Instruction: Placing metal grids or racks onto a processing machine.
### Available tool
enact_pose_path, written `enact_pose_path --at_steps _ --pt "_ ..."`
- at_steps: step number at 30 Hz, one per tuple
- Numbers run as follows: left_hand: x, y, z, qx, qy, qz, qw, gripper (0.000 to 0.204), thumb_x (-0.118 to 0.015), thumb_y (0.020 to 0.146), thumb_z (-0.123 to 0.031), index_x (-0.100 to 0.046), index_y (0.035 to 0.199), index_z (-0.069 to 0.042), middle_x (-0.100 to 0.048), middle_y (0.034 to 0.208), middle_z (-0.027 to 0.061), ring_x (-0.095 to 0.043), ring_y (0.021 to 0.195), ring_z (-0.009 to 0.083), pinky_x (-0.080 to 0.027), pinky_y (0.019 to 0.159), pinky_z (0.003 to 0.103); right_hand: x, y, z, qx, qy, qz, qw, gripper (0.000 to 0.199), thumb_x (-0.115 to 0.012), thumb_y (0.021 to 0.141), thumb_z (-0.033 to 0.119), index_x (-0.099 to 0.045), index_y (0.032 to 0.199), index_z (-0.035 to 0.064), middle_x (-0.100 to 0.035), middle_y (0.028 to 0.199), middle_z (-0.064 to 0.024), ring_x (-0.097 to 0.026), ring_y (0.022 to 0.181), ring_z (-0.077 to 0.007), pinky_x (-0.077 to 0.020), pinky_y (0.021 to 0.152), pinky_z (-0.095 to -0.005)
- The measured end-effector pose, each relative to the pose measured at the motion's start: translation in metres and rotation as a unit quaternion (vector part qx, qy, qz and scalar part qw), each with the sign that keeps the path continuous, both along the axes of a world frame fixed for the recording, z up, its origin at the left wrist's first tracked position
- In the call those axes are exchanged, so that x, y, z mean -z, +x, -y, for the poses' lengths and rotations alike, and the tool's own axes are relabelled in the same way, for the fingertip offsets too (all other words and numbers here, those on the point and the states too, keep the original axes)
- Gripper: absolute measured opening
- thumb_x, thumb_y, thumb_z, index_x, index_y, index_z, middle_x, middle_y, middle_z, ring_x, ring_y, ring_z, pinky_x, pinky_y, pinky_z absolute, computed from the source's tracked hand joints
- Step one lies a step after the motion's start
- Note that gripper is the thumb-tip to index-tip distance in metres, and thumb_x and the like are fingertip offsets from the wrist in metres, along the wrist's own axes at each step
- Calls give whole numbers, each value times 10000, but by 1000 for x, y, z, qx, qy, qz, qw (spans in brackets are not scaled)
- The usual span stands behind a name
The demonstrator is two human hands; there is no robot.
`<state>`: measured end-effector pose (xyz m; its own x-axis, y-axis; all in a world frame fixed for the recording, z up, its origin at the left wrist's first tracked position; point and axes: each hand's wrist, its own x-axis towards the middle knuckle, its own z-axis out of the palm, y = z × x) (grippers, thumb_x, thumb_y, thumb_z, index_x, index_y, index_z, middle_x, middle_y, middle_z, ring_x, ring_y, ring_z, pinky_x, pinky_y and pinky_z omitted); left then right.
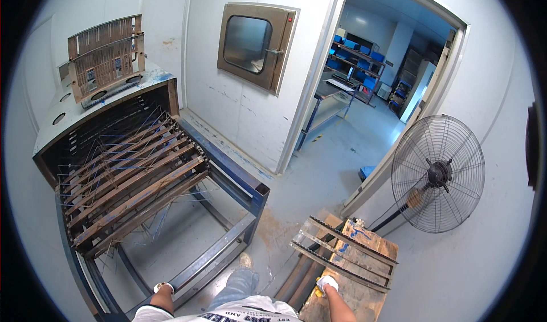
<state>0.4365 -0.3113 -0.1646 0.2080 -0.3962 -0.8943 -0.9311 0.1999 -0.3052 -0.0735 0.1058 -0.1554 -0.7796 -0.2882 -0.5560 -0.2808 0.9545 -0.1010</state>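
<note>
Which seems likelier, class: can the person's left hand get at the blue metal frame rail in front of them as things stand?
Probably yes: the left hand sits right by the blue frame rail, with nothing showing between them.

Both hands wore white gloves: left hand (163,288), right hand (327,283). Clothing comprised a white printed shirt (250,312), blue jeans (238,285) and a light shoe (245,260).

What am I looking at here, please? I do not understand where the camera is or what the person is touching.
The camera sits on a person's head and looks down, so the room bends at the edges. The left hand, in a white glove, rests on the blue steel frame of a rusty slatted rack. The right hand, also gloved, touches long metal bars lying on a wooden pallet; whether it grips them is unclear. A standing fan is at the right, by an open doorway.
</note>
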Motion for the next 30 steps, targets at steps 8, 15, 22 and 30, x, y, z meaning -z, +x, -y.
enact_pose_path --at_steps 8,15,22,30 --pt "98 48 10 165 -121 23 979 607 -657 538 -348 -459 1100 -231 -335 1226 -24 -269 1148 131 -261 921 264 -19 3 9 -11 14 3 1000 334 -522 689 333 -549 944 118 -538 993 -77 -515 877 -251 -426 686 -360" --pt "100 47 8 119 -111 29 986 598 -665 527 -347 -477 1082 -231 -376 1193 -47 -302 1126 104 -288 903 256 -19 1 13 -6 29 24 999 333 -526 697 309 -535 970 121 -527 1016 -70 -506 899 -247 -421 703 -366" --pt "77 26 6 47 -53 -12 997 613 -532 644 -384 -336 1191 -189 -310 1245 2 -311 1135 150 -301 892 343 -1 -2 2 43 -2 28 999 326 -520 699 300 -530 980 136 -530 1010 -67 -506 896 -247 -415 714 -362" --pt "77 32 6 72 -55 -7 996 564 -525 652 -379 -375 1168 -208 -329 1235 -27 -319 1131 145 -316 880 343 10 -3 -4 19 -17 3 1000 309 -498 690 326 -578 879 94 -557 936 -104 -527 812 -275 -417 662 -349"
